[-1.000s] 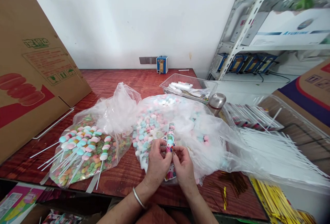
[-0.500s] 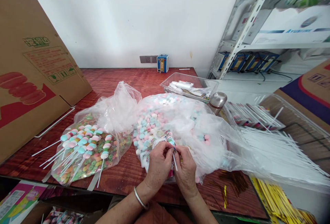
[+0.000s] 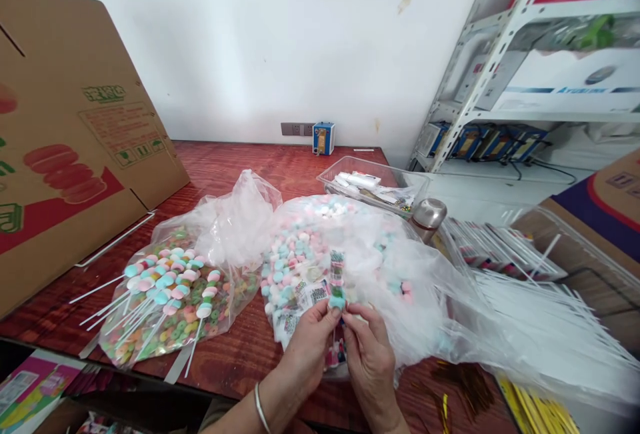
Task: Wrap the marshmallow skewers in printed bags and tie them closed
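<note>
My left hand point(image 3: 311, 343) and right hand point(image 3: 367, 357) pinch the lower end of a clear-wrapped, pastel candy skewer point(image 3: 337, 281) — fingertips close together, near the marshmallow-filled clear plastic bag point(image 3: 385, 267).

a wrapped candy skewer point(image 3: 337, 279) stands nearly upright, its colourful pieces stacked inside printed clear film.

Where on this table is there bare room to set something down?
Mainly the rear tabletop, between the cardboard box, blue-sided device and candy-ring bag. A smaller patch lies up front, between that bag and the left hand. It is crowded around the marshmallow bag and rightward, with the clear tray, metal flask and white sticks.
</note>
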Demonstrator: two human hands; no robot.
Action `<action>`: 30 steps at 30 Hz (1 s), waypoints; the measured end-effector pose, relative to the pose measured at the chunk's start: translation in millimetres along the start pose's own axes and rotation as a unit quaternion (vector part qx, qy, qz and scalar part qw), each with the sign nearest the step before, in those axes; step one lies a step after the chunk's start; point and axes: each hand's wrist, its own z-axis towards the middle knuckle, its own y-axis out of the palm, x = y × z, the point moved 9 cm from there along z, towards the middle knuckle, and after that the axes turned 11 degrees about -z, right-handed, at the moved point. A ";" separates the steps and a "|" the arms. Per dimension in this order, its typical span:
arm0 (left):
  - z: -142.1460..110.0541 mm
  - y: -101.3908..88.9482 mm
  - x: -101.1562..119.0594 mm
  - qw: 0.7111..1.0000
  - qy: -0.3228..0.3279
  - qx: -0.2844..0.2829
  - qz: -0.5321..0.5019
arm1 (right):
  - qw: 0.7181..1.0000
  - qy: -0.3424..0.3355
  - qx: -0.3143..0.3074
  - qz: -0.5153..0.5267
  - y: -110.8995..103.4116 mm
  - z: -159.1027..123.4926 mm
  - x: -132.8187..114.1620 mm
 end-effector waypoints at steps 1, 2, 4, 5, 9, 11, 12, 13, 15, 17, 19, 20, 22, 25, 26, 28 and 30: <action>1.2 -1.3 -0.1 1.000 0.015 0.001 0.012 | 1.000 0.014 -0.003 0.003 -0.8 -0.5 3.0; 2.5 -2.8 -0.5 0.999 0.027 0.003 0.021 | 1.000 0.028 -0.008 0.009 -0.9 -1.6 6.0; 4.4 -6.0 -1.4 0.999 0.045 0.010 0.029 | 0.998 0.058 -0.022 0.026 1.1 -6.0 11.7; 4.8 -7.5 -1.8 0.998 0.049 0.016 0.030 | 0.995 0.084 -0.035 0.038 4.3 -10.1 15.9; 3.3 -9.8 -2.7 0.998 0.044 0.035 0.038 | 0.956 0.254 -0.107 0.100 29.9 -43.3 38.8; 1.8 -10.4 -3.0 0.997 0.041 0.039 0.050 | 0.938 0.302 -0.125 0.111 40.1 -59.5 42.6; 1.0 -10.7 -3.5 0.997 0.040 0.040 0.061 | 0.936 0.311 -0.127 0.109 42.9 -64.7 42.5; 0.2 -10.8 -3.9 0.996 0.039 0.039 0.075 | 0.935 0.315 -0.127 0.106 44.5 -68.3 42.1; -1.6 -9.5 -4.4 0.993 0.039 0.031 0.109 | 0.933 0.321 -0.125 0.106 45.2 -72.1 41.2; -4.3 -6.4 -3.2 0.989 0.045 0.023 0.140 | 0.930 0.329 -0.122 0.112 43.9 -73.2 40.7; -7.4 -2.6 -2.3 0.986 0.046 0.015 0.161 | 0.929 0.332 -0.113 0.118 40.8 -72.6 39.5; -8.8 -0.7 -1.9 0.985 0.046 0.012 0.168 | 0.928 0.334 -0.110 0.121 39.4 -72.3 38.9; -11.0 2.4 -0.9 0.983 0.051 0.002 0.178 | 0.925 0.340 -0.107 0.132 38.0 -72.0 37.6; -12.1 3.2 -1.1 0.980 0.053 -0.014 0.193 | 0.916 0.354 -0.111 0.156 36.7 -69.5 36.4; -12.1 2.5 -1.7 0.979 0.050 -0.020 0.199 | 0.913 0.356 -0.119 0.161 36.1 -67.2 35.7; -12.1 0.7 -2.9 0.979 0.038 -0.029 0.199 | 0.912 0.350 -0.141 0.163 34.4 -59.4 32.4; -12.1 -0.8 -2.4 0.984 0.027 -0.031 0.176 | 0.915 0.333 -0.162 0.161 31.7 -48.7 26.9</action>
